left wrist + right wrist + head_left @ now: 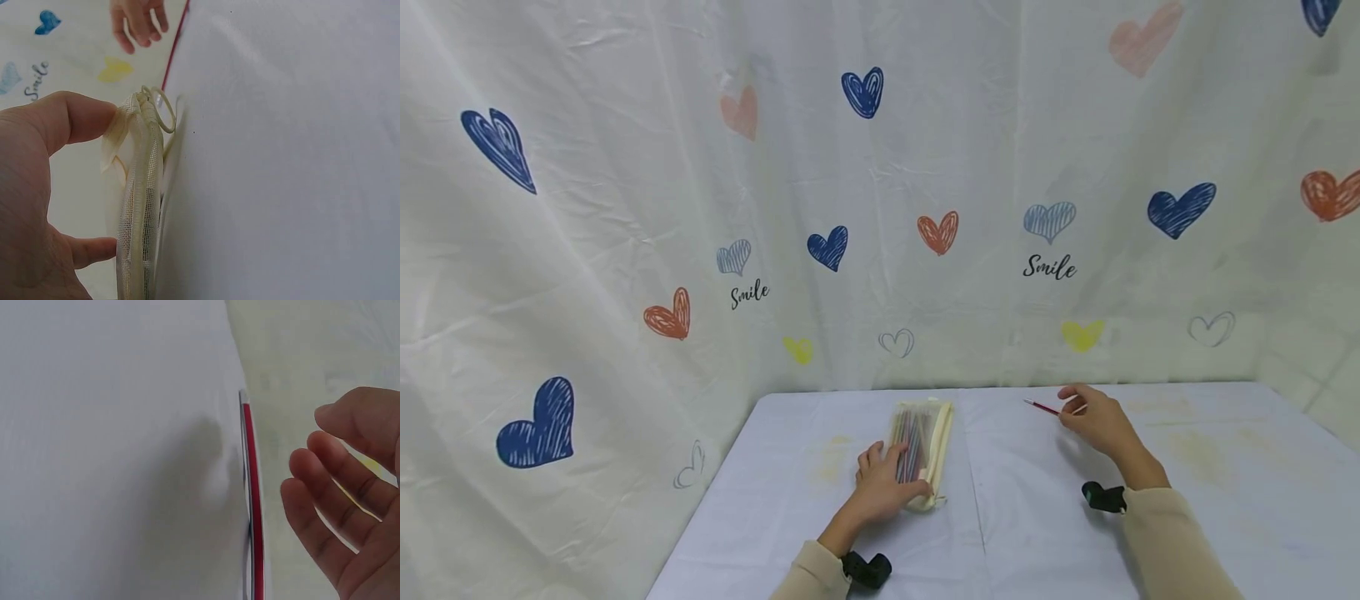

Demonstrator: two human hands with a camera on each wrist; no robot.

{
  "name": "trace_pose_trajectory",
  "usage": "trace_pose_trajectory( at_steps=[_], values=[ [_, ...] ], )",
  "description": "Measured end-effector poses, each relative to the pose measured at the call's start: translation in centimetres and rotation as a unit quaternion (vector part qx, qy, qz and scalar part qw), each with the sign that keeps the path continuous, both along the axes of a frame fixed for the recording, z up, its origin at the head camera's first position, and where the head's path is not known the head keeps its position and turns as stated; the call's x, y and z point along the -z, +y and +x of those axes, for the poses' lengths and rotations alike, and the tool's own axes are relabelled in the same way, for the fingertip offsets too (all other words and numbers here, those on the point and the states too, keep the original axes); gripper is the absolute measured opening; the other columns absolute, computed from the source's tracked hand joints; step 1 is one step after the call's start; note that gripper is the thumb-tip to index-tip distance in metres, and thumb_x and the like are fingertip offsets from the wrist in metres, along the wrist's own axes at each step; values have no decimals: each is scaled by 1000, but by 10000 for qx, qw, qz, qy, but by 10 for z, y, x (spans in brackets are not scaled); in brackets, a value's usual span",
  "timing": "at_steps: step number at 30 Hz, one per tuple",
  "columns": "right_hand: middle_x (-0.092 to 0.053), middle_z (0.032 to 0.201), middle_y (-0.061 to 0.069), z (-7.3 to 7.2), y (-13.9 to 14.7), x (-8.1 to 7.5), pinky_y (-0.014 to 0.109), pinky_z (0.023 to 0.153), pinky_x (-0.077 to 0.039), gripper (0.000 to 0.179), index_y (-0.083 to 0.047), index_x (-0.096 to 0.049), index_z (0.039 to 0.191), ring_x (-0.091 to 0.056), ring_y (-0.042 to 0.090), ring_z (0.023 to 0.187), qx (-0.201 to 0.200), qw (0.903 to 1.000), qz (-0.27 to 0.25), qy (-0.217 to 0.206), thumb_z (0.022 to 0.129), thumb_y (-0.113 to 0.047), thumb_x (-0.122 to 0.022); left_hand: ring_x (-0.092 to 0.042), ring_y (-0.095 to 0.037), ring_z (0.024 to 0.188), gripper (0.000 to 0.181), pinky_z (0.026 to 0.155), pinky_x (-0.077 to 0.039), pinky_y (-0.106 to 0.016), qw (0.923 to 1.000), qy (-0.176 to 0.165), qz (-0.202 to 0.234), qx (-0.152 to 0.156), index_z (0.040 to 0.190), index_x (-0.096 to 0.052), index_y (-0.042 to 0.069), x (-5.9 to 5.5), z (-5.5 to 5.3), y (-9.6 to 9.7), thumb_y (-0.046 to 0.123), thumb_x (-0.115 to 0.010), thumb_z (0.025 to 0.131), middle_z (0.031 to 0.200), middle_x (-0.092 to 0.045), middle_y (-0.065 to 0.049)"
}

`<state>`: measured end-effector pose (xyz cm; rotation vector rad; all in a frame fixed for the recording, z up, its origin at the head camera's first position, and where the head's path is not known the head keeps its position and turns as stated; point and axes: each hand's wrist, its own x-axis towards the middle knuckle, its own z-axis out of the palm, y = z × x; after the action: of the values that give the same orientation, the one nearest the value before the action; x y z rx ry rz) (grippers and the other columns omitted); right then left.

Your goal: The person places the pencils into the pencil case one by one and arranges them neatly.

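Note:
A cream mesh zip pouch (942,442) lies on the table with several long, thin pencils (913,442) showing through it. My left hand (882,486) rests on its near part, fingers spread over the left side and thumb at the near right corner. In the left wrist view, the thumb and a finger touch the pouch (140,206) beside its zip and cord loop. Farther right, a slim red pencil (1043,407) with silver stripes lies on the table. Just over the pencil (254,506), my right hand (1097,421) hovers with loosely bent fingers, apart from it in the right wrist view.
A white cloth covers the table (1022,517). Behind and to the left hangs a white curtain (880,175) printed with hearts and the word Smile. Each wrist carries a black camera, as the left camera (867,571) shows. Faint yellowish stains mark the cloth.

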<state>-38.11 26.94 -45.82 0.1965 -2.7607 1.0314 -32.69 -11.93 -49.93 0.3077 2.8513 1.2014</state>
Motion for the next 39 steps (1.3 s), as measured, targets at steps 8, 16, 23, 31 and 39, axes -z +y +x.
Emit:
trace_pose_trajectory(
  at_steps=[8,16,23,31,39],
  values=[
    [-69,108,23,-1,17,5,45,75,-52,39,3,-57,126,-65,41,101,180,9987,440,189,91,-11,-66,-15,-45,148,93,114,-19,-71,10000,43,15,25,154,-43,15,0,0,0,53,-76,77,161,-20,-29],
    [-67,110,27,-3,33,8,48,76,-51,38,5,-59,124,-63,44,101,141,9981,602,-26,90,-9,-67,-16,-45,148,92,114,-20,-70,10000,32,-50,4,154,-44,16,0,1,1,54,-77,77,161,-21,-29],
    [-67,107,25,-6,38,9,45,76,-50,35,5,-61,121,-64,40,97,76,9964,799,-282,87,-2,-63,-15,-45,148,92,114,-20,-70,10000,5,-52,-24,154,-43,17,0,0,0,55,-76,77,162,-20,-28],
    [-66,103,23,-9,37,10,48,77,-50,38,5,-62,118,-61,35,92,-55,9937,850,-725,80,9,-58,-17,-45,147,92,113,-20,-71,10000,60,-34,-12,154,-44,15,-1,0,0,53,-77,77,161,-21,-29],
    [-66,100,19,-9,33,9,45,75,-50,34,1,-64,114,-60,30,87,-9,9901,965,-1016,81,7,-61,-17,-45,147,93,113,-21,-71,9999,77,-69,-41,154,-44,15,0,-1,0,53,-77,76,161,-21,-29]
  ],
)
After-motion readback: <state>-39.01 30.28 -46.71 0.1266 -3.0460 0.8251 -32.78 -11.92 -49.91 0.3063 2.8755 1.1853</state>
